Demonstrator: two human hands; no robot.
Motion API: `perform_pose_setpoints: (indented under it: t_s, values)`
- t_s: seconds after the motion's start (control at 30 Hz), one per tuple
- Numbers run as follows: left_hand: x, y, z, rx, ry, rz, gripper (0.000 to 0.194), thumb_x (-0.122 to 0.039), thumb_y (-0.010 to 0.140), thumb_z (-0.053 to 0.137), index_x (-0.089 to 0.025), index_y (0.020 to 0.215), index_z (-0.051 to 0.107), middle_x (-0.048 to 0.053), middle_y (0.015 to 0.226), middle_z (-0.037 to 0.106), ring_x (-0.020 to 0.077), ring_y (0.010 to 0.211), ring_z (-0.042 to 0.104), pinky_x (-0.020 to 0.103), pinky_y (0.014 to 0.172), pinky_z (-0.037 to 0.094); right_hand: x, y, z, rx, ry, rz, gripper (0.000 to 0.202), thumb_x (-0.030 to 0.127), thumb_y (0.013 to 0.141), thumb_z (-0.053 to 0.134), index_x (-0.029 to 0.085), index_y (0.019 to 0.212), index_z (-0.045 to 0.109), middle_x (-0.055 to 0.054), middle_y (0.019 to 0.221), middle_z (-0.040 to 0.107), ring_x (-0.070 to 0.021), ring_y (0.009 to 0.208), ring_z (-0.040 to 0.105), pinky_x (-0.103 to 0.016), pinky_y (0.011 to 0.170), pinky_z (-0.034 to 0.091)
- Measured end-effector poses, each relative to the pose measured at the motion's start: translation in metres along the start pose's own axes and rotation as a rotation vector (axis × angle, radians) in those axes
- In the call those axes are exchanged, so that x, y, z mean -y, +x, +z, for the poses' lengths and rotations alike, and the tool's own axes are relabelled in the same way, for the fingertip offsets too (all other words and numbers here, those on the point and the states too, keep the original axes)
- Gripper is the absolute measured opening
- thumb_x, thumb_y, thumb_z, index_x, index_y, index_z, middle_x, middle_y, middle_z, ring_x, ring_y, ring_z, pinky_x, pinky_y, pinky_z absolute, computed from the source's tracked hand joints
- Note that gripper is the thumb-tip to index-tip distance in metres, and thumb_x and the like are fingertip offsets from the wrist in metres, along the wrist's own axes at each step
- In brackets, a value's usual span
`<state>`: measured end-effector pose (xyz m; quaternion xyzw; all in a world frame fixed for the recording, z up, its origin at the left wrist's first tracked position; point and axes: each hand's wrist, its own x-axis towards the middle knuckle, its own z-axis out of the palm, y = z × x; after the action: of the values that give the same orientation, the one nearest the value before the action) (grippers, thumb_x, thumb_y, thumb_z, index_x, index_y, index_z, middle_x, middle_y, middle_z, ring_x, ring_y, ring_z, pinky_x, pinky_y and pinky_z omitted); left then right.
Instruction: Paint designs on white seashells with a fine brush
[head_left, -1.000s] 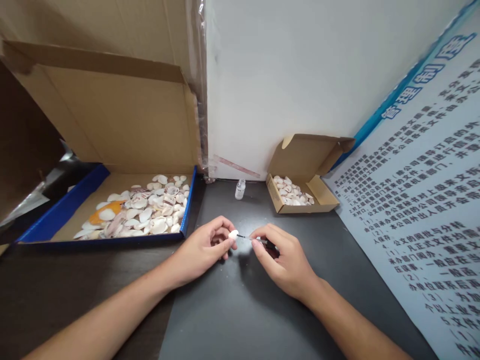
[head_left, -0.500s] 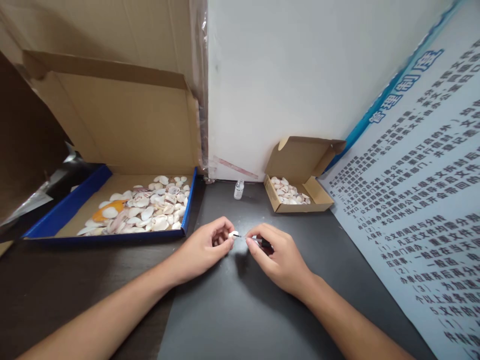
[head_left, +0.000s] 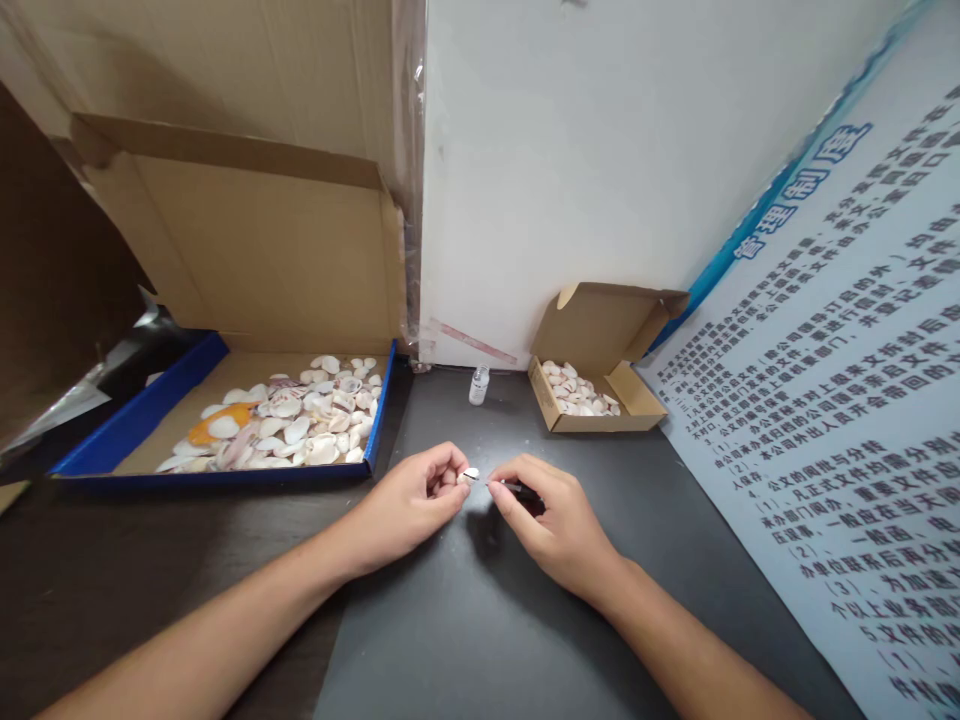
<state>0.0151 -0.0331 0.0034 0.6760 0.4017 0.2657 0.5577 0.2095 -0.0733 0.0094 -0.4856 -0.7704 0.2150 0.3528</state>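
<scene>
Between the thumb and fingers of my left hand (head_left: 420, 500) is a small white shell (head_left: 470, 474). My right hand (head_left: 551, 510) pinches a thin dark tool (head_left: 523, 489), whose slim tip meets the shell or lies right in front of it. A dark line shows on the shell at the tip. Both hands are just above the grey mat, near the middle of the view. Behind them a small clear bottle (head_left: 479, 385) with a white label stands upright on the mat.
On the left, an open blue-edged cardboard box (head_left: 367, 440) holds many shells (head_left: 289, 415). A smaller open cardboard box (head_left: 615, 424) with white shells sits at the back right. A white panel (head_left: 570, 170) rises behind, and a printed sheet (head_left: 847, 420) is on the right.
The view has shifted slightly, so the boxes and bottle appear a little lower. The tool has moved slightly relative to the shell. Both hands keep their holds.
</scene>
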Motion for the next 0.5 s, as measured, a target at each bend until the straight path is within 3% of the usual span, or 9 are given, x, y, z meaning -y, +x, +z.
perform_pose_setpoints:
  t_s: [0.5]
  values:
    - [0.0025, -0.0004, -0.0005, 0.002, -0.037, 0.022, 0.020, -0.037, 0.083, 0.057, -0.019, 0.083, 0.047, -0.007, 0.066, 0.038, 0.0110, 0.060, 0.032, 0.024, 0.057, 0.029, 0.0015, -0.0016, 0.0005, -0.003, -0.015, -0.003, 0.013, 0.023, 0.093, 0.053, 0.021, 0.087, 0.064, -0.002, 0.077, 0.065, -0.0158, 0.069, 0.060, -0.026, 0.064, 0.043]
